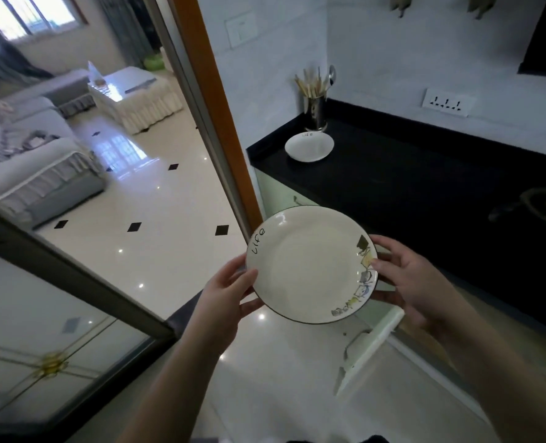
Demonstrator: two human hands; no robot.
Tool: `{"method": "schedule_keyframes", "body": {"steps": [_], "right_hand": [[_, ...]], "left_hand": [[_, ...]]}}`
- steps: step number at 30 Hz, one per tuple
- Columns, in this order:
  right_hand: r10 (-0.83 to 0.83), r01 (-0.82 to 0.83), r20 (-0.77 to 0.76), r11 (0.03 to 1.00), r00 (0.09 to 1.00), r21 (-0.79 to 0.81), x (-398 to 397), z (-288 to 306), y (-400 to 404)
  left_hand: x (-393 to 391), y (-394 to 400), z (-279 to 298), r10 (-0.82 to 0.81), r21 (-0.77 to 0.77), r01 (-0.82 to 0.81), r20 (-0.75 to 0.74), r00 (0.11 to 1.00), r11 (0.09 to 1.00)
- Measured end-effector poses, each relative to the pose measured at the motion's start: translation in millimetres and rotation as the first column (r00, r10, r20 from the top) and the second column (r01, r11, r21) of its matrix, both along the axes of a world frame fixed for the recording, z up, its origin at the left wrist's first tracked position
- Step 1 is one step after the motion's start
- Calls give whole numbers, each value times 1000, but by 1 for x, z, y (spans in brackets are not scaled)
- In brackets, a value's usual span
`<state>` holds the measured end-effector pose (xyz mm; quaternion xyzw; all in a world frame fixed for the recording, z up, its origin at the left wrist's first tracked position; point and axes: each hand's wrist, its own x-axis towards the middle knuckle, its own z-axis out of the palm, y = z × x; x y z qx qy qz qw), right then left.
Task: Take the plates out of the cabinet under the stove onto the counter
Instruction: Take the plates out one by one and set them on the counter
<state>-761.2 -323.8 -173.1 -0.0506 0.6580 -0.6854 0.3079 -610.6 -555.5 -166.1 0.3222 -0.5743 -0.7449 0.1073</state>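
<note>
A white plate (310, 266) with a dark rim, the word "Life" and small drawings is held in the air in front of the counter's edge. My left hand (223, 297) grips its left rim and my right hand (415, 282) grips its right rim. A second white plate (309, 146) of the same kind lies on the black counter (425, 187) near its far left corner. Below the held plate, a pale green cabinet door (369, 350) stands open; the cabinet's inside is hidden.
A metal holder with chopsticks and a spoon (315, 103) stands behind the plate on the counter. A stove burner (543, 209) shows at the right edge. A sliding glass door frame (214, 100) borders the counter's left, with a glossy tiled floor beyond.
</note>
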Motion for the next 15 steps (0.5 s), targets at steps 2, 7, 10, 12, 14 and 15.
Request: {"method": "schedule_keyframes", "body": {"steps": [2,7,10,12,14,15], "right_hand": [[13,-12,21,1000,1000,-27,-9,-1,-21],[23,-21,43,999,999,-39,-24,-8,-82],[12,-11,36,1000,999,-21,-32,-11,-123],[6,-6,41,1000,999,-12,-37,-14,-152],[9,-9,40,1000,999,-4,-42,-12,-182],[11,-11,47,1000,999,5,-43,-12,-195]], "left_hand": [[-4,-18,0,23,3,-23,-2,1000,1000],[-16,-75,-14,50,47,-50,3,999,998],[-24,-119,-23,48,109,-47,1,999,993],[-29,-150,-26,25,112,-25,2,1000,993],[-34,-179,-26,13,111,-13,0,1000,994],[-35,-194,-24,-4,107,4,3,1000,994]]}}
